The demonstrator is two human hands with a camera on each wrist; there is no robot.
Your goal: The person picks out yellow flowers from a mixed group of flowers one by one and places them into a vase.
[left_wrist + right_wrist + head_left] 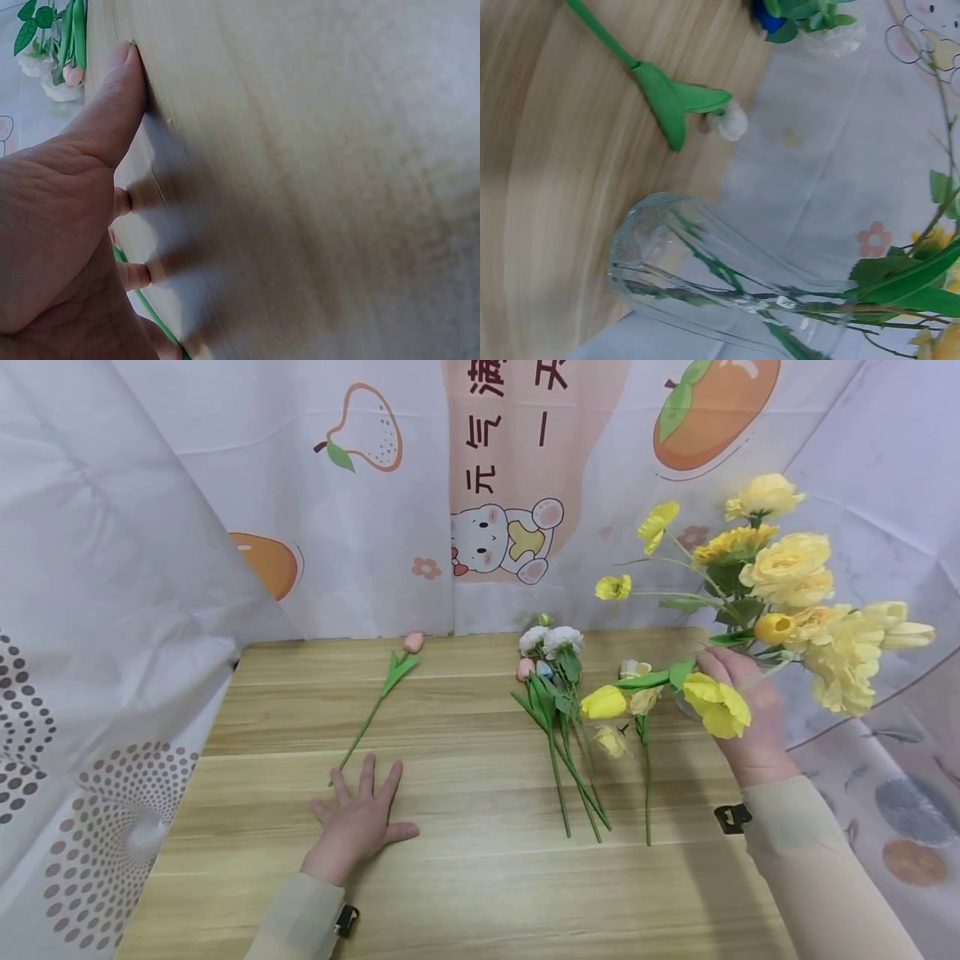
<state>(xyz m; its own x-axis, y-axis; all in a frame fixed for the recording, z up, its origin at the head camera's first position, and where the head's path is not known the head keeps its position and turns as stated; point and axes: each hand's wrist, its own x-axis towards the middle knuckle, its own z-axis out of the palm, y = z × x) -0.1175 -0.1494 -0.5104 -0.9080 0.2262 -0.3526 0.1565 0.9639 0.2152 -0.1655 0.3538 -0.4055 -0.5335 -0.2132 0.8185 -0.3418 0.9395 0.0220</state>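
My left hand (pixel 358 822) rests palm down on the wooden table, fingers spread, holding nothing. Just beyond its fingertips lies the stem of a pink artificial tulip (pixel 413 643). At the table's right side, my right hand (pixel 750 714) reaches among yellow artificial flowers (pixel 787 568), its fingertips partly hidden by them. A yellow poppy (pixel 716 706) and a yellow tulip (pixel 603 702) hang in front and to its left. In the right wrist view the stems stand in a clear glass vase (pixel 727 277); the hand is out of that view, and its hold is hidden.
White, pink and blue flowers (pixel 551 647) lie bunched right of the table's middle, stems toward me. Beside them lies a single stem (pixel 648 793) with a white tulip (pixel 731 122). A printed curtain (pixel 375 527) hangs behind the wooden table (pixel 465 877).
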